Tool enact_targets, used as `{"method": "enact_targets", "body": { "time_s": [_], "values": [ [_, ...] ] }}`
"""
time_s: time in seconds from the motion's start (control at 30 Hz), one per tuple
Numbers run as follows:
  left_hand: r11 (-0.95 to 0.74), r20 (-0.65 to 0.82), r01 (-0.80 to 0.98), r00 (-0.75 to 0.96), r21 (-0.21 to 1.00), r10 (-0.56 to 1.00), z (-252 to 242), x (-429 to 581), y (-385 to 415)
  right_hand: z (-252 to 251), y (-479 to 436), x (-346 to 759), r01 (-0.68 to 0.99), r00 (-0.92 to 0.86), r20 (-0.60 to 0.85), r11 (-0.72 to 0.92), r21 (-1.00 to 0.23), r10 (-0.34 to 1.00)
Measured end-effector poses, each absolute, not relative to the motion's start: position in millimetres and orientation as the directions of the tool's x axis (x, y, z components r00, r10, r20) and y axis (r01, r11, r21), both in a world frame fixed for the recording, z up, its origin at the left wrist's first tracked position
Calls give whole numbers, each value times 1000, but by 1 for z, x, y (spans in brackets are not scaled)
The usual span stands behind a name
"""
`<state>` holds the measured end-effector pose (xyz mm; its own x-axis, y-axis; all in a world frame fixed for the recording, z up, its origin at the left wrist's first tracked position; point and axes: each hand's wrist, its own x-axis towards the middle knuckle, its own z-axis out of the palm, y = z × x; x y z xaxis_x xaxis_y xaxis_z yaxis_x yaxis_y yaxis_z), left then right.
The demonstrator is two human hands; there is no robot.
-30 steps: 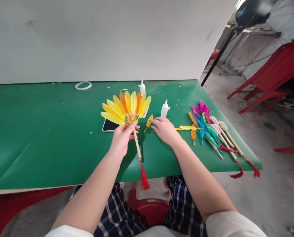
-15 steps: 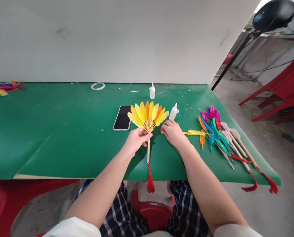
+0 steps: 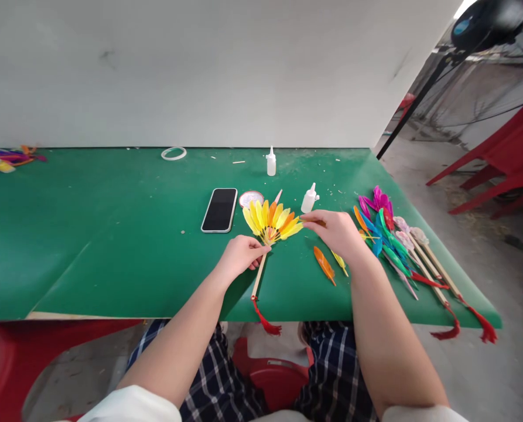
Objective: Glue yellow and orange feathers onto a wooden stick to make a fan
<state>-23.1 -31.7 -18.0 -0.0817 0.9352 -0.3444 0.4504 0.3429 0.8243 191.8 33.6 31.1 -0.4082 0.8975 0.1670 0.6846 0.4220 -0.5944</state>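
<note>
A fan of yellow and orange feathers (image 3: 271, 221) on a wooden stick with a red tassel (image 3: 266, 322) lies on the green table (image 3: 112, 234). My left hand (image 3: 240, 255) is closed on the stick just below the feathers. My right hand (image 3: 335, 230) pinches the fan's rightmost yellow feather at its outer edge. Two loose feathers, one orange (image 3: 324, 265) and one yellow (image 3: 340, 262), lie on the table under my right wrist.
A black phone (image 3: 219, 209), a small white dish (image 3: 250, 198) and two glue bottles (image 3: 308, 198) (image 3: 270, 161) sit behind the fan. Coloured feathers (image 3: 379, 225) and tasselled sticks (image 3: 428, 264) lie at the right. A white ring (image 3: 174, 153) and more feathers (image 3: 6, 157) lie far back.
The fan came down from upright to lie flat, tilted right. My right hand moved right to the fan's outer feather. The white dish and two loose feathers came into view.
</note>
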Motion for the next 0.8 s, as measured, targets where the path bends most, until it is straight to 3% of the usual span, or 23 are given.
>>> {"method": "enact_targets", "body": {
  "time_s": [0.1, 0.2, 0.3, 0.37, 0.47, 0.67, 0.8],
  "values": [
    [282, -314, 599, -54, 749, 948, -14, -27, -35, 29, 31, 184, 698, -414, 236, 473, -538, 879],
    [237, -252, 603, -61, 762, 966, -6, -29, -37, 28, 25, 173, 668, -509, 330, 607, -431, 795],
    [269, -258, 361, -78, 893, 963, 2, -25, -37, 27, 17, 160, 573, -627, 419, 753, -324, 657],
    [274, -279, 153, 8, 949, 960, 6, -21, -36, 25, 12, 151, 537, -669, 446, 802, -263, 594],
    [240, -246, 59, 112, 969, 963, 7, -18, -35, 20, 8, 143, 526, -697, 443, 822, -217, 564],
    [249, -266, 99, 237, 964, 935, 2, -24, -33, 19, 10, 144, 523, -700, 380, 796, -304, 605],
    [278, -284, 59, 155, 959, 946, 2, -24, -30, 22, 34, 171, 489, -556, 416, 688, -536, 719]
  ]
}}
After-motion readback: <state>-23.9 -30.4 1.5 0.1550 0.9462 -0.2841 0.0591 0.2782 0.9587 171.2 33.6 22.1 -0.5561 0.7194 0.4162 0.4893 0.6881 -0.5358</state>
